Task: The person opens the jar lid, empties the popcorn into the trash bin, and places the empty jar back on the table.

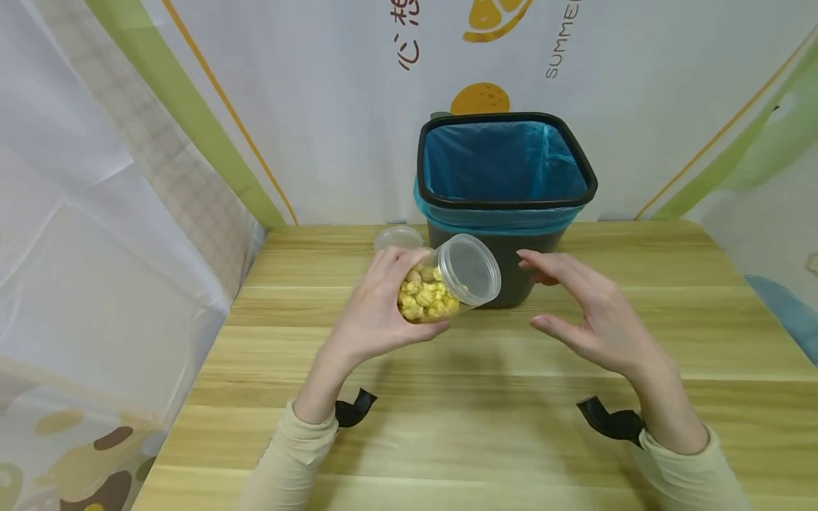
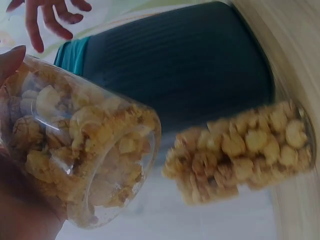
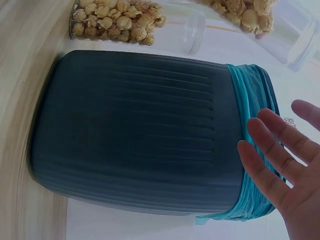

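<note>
My left hand [image 1: 377,301] grips a clear plastic jar [image 1: 471,270] partly filled with yellow popcorn [image 1: 427,294]. The jar is tilted, its lidded or rimmed end leaning to the right in front of the bin; whether a lid is on I cannot tell. To the right of it, my right hand [image 1: 591,312] hovers with thumb and fingers apart, holding nothing. A second jar of popcorn [image 3: 120,22] stands on the table beside the bin; in the head view mostly its round top [image 1: 398,238] shows behind my left hand.
A dark bin [image 1: 511,262] with a blue liner bag [image 1: 505,160] stands at the back of the wooden table [image 1: 268,397], against a printed white cloth [image 1: 332,128]. Cloth also hangs at the left and right sides. Black straps [image 1: 610,420] sit at both wrists.
</note>
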`<action>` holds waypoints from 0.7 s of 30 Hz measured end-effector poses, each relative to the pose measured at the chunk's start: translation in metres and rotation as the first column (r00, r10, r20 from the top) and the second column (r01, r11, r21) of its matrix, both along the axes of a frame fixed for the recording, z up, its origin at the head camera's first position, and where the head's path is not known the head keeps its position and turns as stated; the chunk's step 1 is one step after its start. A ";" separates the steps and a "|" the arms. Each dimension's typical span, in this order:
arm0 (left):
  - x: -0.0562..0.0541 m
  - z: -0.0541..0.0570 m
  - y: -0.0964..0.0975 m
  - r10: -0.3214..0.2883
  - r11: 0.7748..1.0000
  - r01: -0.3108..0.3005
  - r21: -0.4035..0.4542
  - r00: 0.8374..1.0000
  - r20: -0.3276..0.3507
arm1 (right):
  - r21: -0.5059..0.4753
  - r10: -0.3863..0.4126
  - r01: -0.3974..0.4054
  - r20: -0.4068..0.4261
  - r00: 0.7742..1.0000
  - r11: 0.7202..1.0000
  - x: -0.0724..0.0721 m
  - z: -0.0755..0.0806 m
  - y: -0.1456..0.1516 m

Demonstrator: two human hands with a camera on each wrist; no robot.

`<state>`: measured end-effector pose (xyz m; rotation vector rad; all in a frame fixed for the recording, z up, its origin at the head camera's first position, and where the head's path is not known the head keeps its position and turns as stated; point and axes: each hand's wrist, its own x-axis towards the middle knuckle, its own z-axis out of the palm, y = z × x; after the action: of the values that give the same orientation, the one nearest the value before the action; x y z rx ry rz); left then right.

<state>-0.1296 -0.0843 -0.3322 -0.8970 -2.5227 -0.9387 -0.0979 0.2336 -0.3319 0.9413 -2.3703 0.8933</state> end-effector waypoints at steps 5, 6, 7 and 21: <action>0.001 -0.002 0.016 -0.012 0.999 0.011 -0.038 0.999 -0.045 | -0.012 -0.018 0.018 0.002 1.000 1.000 0.002 0.001 0.003; 0.002 -0.003 0.019 -0.015 0.999 0.013 -0.043 0.998 -0.053 | -0.021 -0.015 0.014 -0.004 1.000 1.000 0.002 0.001 0.003; 0.002 -0.003 0.022 -0.014 0.999 0.011 -0.049 0.998 -0.062 | -0.029 -0.013 0.013 -0.009 1.000 0.999 0.002 0.001 0.003; 0.006 -0.006 0.054 0.018 0.988 -0.061 -0.145 0.959 -0.283 | -0.043 -0.077 0.075 -0.041 0.996 0.996 -0.002 0.007 0.008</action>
<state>-0.1238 -0.0306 -0.3384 -0.9458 -2.3795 -0.5648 -0.1001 0.2414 -0.3250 0.8399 -2.3266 0.8803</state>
